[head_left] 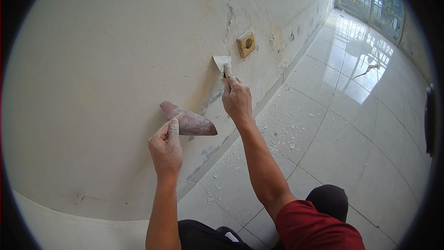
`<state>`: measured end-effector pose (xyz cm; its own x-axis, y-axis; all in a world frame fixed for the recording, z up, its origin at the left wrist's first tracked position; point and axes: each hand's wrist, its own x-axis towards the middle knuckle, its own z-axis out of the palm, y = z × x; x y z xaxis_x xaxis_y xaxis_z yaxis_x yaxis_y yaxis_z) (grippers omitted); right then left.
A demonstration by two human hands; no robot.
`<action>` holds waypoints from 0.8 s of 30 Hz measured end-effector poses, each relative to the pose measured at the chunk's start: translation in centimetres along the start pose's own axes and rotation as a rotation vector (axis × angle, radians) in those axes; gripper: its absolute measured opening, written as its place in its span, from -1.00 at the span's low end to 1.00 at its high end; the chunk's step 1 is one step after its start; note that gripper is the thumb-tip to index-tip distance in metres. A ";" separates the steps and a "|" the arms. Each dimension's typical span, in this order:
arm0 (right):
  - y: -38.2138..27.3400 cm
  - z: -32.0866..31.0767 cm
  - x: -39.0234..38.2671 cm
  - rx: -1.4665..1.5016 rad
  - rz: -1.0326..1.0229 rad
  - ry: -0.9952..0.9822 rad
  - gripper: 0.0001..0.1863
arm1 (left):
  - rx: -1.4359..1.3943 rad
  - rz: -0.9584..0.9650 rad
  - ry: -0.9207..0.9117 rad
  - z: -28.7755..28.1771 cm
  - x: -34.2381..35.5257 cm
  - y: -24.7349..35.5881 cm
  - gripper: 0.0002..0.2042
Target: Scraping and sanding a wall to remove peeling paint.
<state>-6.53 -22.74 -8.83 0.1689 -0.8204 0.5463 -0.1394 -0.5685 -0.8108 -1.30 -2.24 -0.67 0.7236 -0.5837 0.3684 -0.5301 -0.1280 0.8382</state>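
Flaking wall [115, 65], right hand [237, 98] outstretched (scraper [221, 61] held), left hand [165, 147] pinching sandpaper [193, 123].

A person's right hand [237, 97] holds a scraper [221, 61] up to a peeling wall [111, 65], just beside a yellowed socket [246, 44]; the left hand [166, 147] grips a bent, dusty reddish-brown sheet [193, 122]. Pale flakes [292, 146] litter the tiled floor [340, 146].

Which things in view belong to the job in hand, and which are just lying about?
In the job:
putty knife, in right hand
curled sandpaper, in left hand
cracked wall

Just lying about:
pale flakes on floor tiles
twig-like strand
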 end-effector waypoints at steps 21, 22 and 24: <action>0.1 1.5 0.5 -0.045 -0.040 0.079 -0.55 | -0.078 -0.110 -0.055 -0.9 0.6 -1.3 -0.68; -0.3 0.5 2.4 -0.042 -0.033 0.104 -0.56 | -0.097 -0.090 -0.068 -0.6 0.5 -0.8 -0.68; -2.5 -1.8 6.1 -0.044 -0.021 0.150 -0.59 | -0.107 -0.076 -0.087 -0.7 -0.1 -0.4 -0.68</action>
<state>-6.95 -26.39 -3.11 0.0248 -0.8065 0.5907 -0.1806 -0.5848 -0.7908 -0.88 -1.55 -0.72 0.7161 -0.6436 0.2702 -0.4219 -0.0907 0.9021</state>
